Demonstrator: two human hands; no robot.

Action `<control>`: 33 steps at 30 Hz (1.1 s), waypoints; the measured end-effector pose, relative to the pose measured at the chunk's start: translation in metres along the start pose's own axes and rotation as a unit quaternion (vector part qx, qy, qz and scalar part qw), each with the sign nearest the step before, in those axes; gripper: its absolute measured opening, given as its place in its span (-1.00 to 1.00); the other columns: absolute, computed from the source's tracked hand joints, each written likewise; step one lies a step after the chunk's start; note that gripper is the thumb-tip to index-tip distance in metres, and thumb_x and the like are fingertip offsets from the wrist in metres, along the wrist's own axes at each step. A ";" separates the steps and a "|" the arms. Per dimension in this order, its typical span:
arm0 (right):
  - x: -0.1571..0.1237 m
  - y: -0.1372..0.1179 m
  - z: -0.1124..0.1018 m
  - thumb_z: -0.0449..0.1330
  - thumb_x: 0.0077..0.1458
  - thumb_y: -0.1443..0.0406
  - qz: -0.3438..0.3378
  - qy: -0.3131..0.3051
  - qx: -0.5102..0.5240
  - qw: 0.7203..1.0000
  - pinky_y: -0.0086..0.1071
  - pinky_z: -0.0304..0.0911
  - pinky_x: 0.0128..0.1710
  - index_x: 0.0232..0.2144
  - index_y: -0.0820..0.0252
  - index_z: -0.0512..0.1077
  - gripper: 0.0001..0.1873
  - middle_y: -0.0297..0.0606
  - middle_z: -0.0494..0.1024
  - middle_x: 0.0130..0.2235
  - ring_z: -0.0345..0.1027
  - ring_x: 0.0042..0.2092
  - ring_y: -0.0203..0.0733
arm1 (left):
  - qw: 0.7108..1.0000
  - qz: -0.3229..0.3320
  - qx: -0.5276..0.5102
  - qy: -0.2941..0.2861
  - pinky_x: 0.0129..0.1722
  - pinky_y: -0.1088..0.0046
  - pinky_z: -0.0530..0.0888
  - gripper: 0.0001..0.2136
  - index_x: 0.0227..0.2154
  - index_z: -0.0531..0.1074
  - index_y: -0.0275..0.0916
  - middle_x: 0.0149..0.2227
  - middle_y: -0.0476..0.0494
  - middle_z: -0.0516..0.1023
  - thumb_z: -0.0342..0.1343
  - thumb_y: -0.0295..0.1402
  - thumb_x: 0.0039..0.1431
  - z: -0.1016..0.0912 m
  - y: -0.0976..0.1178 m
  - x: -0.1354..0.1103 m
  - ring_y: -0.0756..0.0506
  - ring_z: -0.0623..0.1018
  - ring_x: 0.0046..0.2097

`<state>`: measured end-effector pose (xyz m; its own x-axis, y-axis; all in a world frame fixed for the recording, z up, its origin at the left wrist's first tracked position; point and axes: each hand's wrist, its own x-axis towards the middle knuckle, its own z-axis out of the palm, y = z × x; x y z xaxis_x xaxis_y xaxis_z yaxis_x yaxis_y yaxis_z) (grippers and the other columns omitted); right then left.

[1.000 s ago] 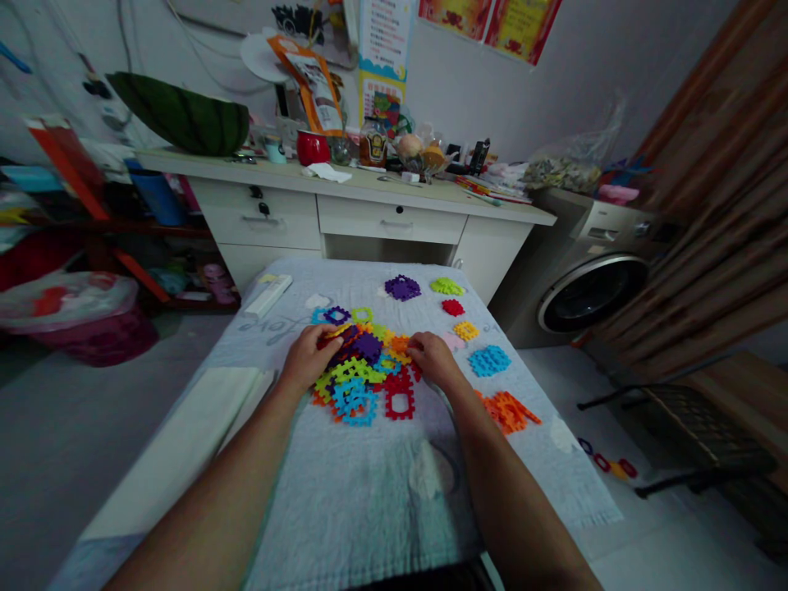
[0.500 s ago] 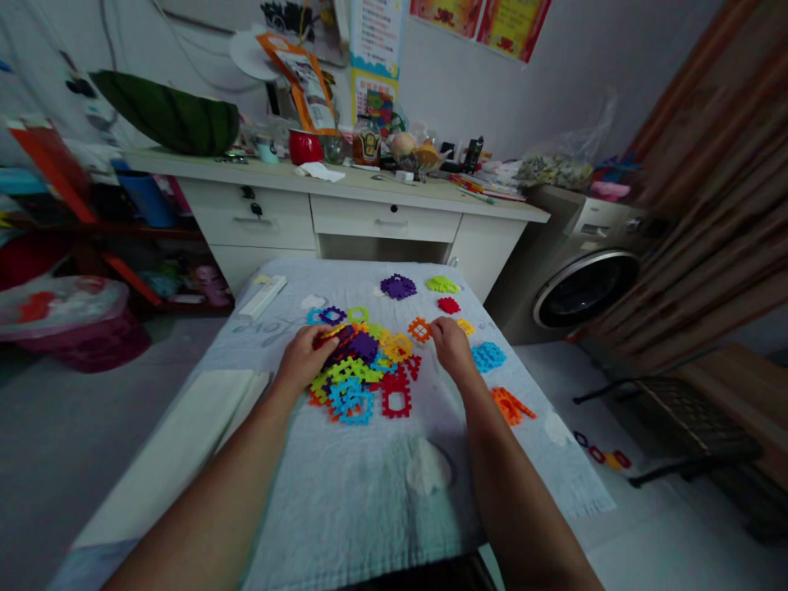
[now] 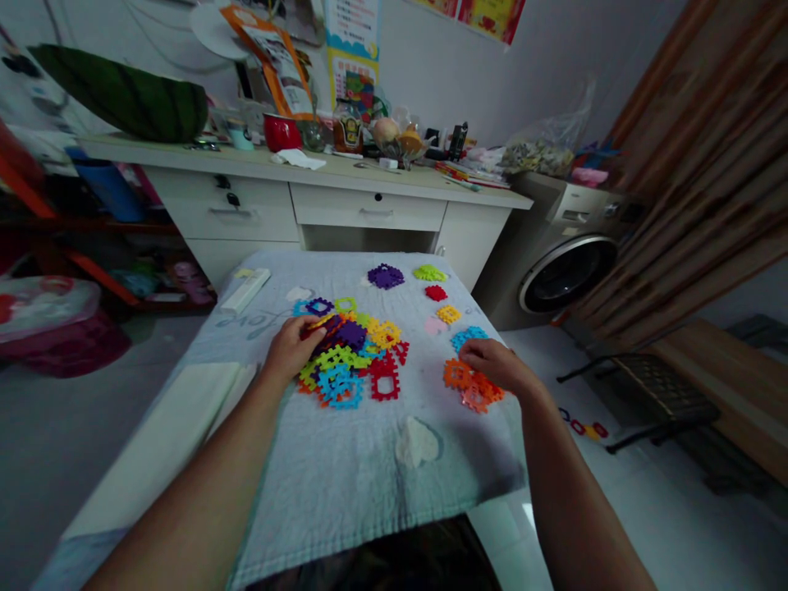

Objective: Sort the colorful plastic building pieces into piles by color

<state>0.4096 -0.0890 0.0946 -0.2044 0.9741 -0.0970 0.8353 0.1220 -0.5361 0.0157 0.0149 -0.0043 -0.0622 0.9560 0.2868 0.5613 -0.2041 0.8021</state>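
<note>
My left hand is closed on a few toothed plastic building pieces, yellow, orange and purple, at the left side of a mixed pile. In that pile lie lime-green pieces, light-blue pieces, a red square frame and yellow pieces. On the right, my right hand has its fingers pinched at an orange building piece, right by other orange pieces. The fingertips partly hide the contact. Just behind that hand are light-blue pieces.
Sorted by colour toward the back right are purple pieces, lime-green pieces, red pieces and yellow pieces. A white box lies at the cloth-covered table's back left. Drawers stand behind, a washing machine to the right.
My right hand has moved right and nearer with the orange piece, from beside the pile to the orange group. My left hand stays at the pile. The view has shifted slightly.
</note>
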 end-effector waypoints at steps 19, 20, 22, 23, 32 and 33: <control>0.063 -0.079 0.051 0.13 0.13 0.38 -0.085 0.014 -0.150 0.985 -0.31 0.17 -0.01 -0.10 0.15 0.50 -0.71 -0.13 0.52 -0.08 0.36 -0.04 -0.10 | 1.000 0.007 -0.002 0.007 0.05 0.22 0.39 -0.70 -0.21 0.47 -0.16 -0.15 -0.12 0.52 0.09 -0.13 0.04 -0.001 0.003 -0.002 -0.18 0.49 -0.05; 0.069 -0.082 0.059 0.13 0.12 0.39 -0.091 0.020 -0.150 0.984 -0.31 0.17 -0.01 -0.08 0.15 0.50 -0.69 -0.12 0.50 -0.05 0.35 -0.03 -0.10 | 1.000 0.006 -0.004 0.007 0.06 0.22 0.39 -0.70 -0.21 0.47 -0.16 -0.15 -0.12 0.52 0.09 -0.13 0.03 -0.001 0.003 -0.002 -0.18 0.50 -0.05; 0.077 -0.084 0.073 0.11 0.10 0.43 -0.096 0.032 -0.149 0.984 -0.31 0.16 -0.01 -0.05 0.16 0.49 -0.63 -0.10 0.48 -0.02 0.32 -0.02 -0.09 | 1.000 0.007 -0.008 0.009 0.05 0.22 0.40 -0.70 -0.20 0.47 -0.16 -0.14 -0.12 0.52 0.09 -0.14 0.04 -0.001 0.002 -0.002 -0.19 0.50 -0.05; 0.080 -0.084 0.079 0.09 0.09 0.46 -0.095 0.038 -0.147 0.984 -0.31 0.16 0.00 -0.05 0.18 0.49 -0.62 -0.09 0.47 -0.02 0.32 -0.02 -0.09 | 1.000 0.008 -0.010 0.010 0.05 0.22 0.40 -0.69 -0.20 0.47 -0.17 -0.14 -0.13 0.52 0.09 -0.14 0.04 0.000 0.002 -0.002 -0.19 0.50 -0.05; 0.087 -0.069 0.080 0.06 0.17 0.42 -0.098 0.112 -0.055 0.987 -0.37 0.19 -0.02 -0.16 0.22 0.51 -0.74 -0.12 0.53 -0.14 0.36 -0.07 -0.18 | 1.000 0.012 -0.002 0.010 0.06 0.22 0.39 -0.70 -0.22 0.46 -0.16 -0.13 -0.12 0.51 0.10 -0.13 0.03 0.000 0.000 -0.001 -0.19 0.50 -0.05; 0.087 -0.068 0.075 0.06 0.17 0.42 -0.090 0.126 -0.042 0.987 -0.37 0.21 -0.04 -0.16 0.22 0.51 -0.74 -0.14 0.54 -0.15 0.37 -0.10 -0.19 | 1.000 0.014 -0.004 0.011 0.06 0.23 0.39 -0.70 -0.22 0.46 -0.17 -0.13 -0.12 0.51 0.10 -0.12 0.03 0.001 -0.001 -0.001 -0.19 0.50 -0.05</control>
<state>0.2969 -0.0264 0.0599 -0.2284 0.9507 0.2100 0.8383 0.3017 -0.4541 0.0155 0.0148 -0.0057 -0.0645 0.9454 0.3196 0.5572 -0.2316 0.7974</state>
